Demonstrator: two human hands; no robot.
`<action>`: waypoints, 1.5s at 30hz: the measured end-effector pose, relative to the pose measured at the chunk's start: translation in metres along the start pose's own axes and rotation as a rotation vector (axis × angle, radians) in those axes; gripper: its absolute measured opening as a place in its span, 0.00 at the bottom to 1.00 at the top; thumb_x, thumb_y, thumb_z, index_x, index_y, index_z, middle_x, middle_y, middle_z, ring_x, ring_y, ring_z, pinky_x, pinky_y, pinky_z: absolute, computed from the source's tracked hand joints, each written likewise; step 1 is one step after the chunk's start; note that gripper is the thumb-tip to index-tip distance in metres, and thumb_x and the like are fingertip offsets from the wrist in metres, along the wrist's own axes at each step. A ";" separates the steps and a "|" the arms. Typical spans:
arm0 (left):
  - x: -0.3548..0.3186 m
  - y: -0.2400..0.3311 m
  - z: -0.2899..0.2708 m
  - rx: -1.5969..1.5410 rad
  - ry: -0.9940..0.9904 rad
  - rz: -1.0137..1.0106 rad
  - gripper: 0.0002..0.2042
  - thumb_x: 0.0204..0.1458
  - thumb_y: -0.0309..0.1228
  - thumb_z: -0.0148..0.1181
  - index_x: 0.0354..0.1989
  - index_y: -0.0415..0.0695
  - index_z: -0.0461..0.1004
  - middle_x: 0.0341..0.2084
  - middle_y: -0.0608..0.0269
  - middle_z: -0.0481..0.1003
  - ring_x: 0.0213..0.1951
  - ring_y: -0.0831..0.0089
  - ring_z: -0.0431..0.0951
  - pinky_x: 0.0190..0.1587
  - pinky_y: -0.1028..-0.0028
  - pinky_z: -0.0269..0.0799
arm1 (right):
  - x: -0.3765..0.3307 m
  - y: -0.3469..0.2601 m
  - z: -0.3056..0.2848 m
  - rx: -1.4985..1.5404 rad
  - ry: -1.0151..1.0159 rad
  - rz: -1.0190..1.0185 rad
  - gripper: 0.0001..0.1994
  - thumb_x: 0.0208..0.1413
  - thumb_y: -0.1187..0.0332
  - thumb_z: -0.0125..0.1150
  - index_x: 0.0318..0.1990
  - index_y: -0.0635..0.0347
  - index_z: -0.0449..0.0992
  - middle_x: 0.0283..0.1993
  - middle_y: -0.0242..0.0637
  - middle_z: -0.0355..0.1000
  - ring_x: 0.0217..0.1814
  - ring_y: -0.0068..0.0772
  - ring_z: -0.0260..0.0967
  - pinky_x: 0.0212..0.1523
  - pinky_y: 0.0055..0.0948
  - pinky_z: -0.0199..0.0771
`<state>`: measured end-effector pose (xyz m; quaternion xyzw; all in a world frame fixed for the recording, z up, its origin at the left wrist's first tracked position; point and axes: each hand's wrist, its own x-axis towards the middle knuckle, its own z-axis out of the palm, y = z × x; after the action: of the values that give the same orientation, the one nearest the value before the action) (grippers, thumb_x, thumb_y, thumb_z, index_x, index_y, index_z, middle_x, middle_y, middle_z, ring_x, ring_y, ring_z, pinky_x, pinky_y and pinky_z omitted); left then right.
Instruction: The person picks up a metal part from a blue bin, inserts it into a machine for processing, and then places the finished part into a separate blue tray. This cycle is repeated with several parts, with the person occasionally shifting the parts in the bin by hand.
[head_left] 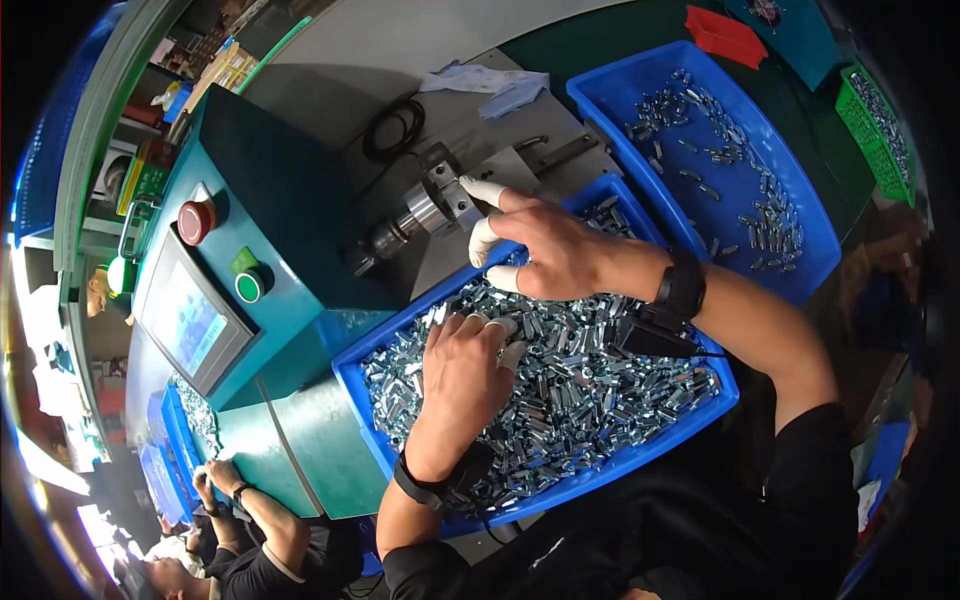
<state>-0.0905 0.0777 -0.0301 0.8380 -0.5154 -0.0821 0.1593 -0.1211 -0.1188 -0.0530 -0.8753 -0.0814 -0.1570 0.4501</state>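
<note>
My right hand (560,250), with white finger covers, reaches to the machine's metal fixture (461,203). Its index finger lies at the fixture block; the other fingers and thumb are apart, and no part shows between them. Below and to the left, my left hand (462,375) is over a blue bin (368,425) heaped with small shiny metal sleeves (590,390). The left fingers are curled, with covered thumb and index finger close together; whatever they pinch is hidden. A round steel chuck (425,207) and a pointed tool (378,250) line up with the fixture.
A second blue bin (810,225) with scattered metal parts stands at the far right. The teal machine housing (285,200) bears a red knob (196,222), green button (248,287) and screen (190,325). A cloth (490,85) lies behind. A co-worker (255,530) sits lower left.
</note>
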 end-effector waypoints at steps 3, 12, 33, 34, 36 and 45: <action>0.001 0.001 0.002 0.006 -0.006 0.020 0.09 0.43 0.30 0.66 0.31 0.41 0.77 0.25 0.56 0.73 0.33 0.57 0.73 0.40 0.63 0.65 | -0.001 0.005 0.000 0.035 0.028 -0.016 0.08 0.45 0.71 0.60 0.35 0.57 0.74 0.66 0.64 0.51 0.67 0.61 0.54 0.63 0.44 0.57; 0.001 0.005 0.002 0.001 -0.046 0.052 0.09 0.43 0.29 0.66 0.33 0.42 0.78 0.25 0.58 0.73 0.32 0.58 0.72 0.39 0.63 0.65 | -0.002 0.011 -0.001 0.106 0.051 0.011 0.10 0.44 0.71 0.61 0.36 0.57 0.74 0.65 0.61 0.55 0.67 0.58 0.54 0.64 0.42 0.56; -0.004 -0.003 0.008 -0.100 -0.071 0.102 0.07 0.43 0.30 0.64 0.32 0.45 0.76 0.28 0.60 0.74 0.36 0.60 0.74 0.43 0.63 0.65 | 0.032 0.018 -0.012 0.282 0.175 0.138 0.12 0.45 0.74 0.61 0.40 0.64 0.74 0.37 0.38 0.75 0.38 0.30 0.73 0.43 0.31 0.72; -0.006 -0.004 0.009 -0.107 -0.081 0.102 0.07 0.43 0.30 0.64 0.32 0.45 0.76 0.28 0.60 0.74 0.36 0.60 0.74 0.43 0.63 0.65 | 0.038 0.020 -0.013 0.285 0.174 0.150 0.12 0.45 0.74 0.61 0.40 0.64 0.74 0.37 0.38 0.75 0.38 0.30 0.73 0.43 0.31 0.72; -0.005 -0.006 0.011 -0.100 -0.036 0.111 0.08 0.43 0.29 0.63 0.32 0.45 0.76 0.28 0.60 0.74 0.36 0.61 0.74 0.42 0.63 0.65 | 0.051 0.024 -0.021 0.139 0.112 0.146 0.11 0.46 0.72 0.61 0.39 0.64 0.74 0.32 0.40 0.75 0.35 0.35 0.74 0.39 0.33 0.73; -0.006 -0.002 0.009 -0.013 -0.002 0.146 0.10 0.40 0.27 0.62 0.34 0.44 0.76 0.28 0.59 0.75 0.36 0.60 0.73 0.42 0.64 0.65 | 0.064 -0.007 -0.018 -0.637 0.163 0.135 0.12 0.45 0.63 0.59 0.30 0.65 0.75 0.24 0.51 0.73 0.30 0.53 0.73 0.31 0.44 0.73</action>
<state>-0.0942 0.0825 -0.0397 0.7972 -0.5746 -0.0743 0.1698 -0.0668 -0.1287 -0.0156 -0.9600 0.0664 -0.2138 0.1681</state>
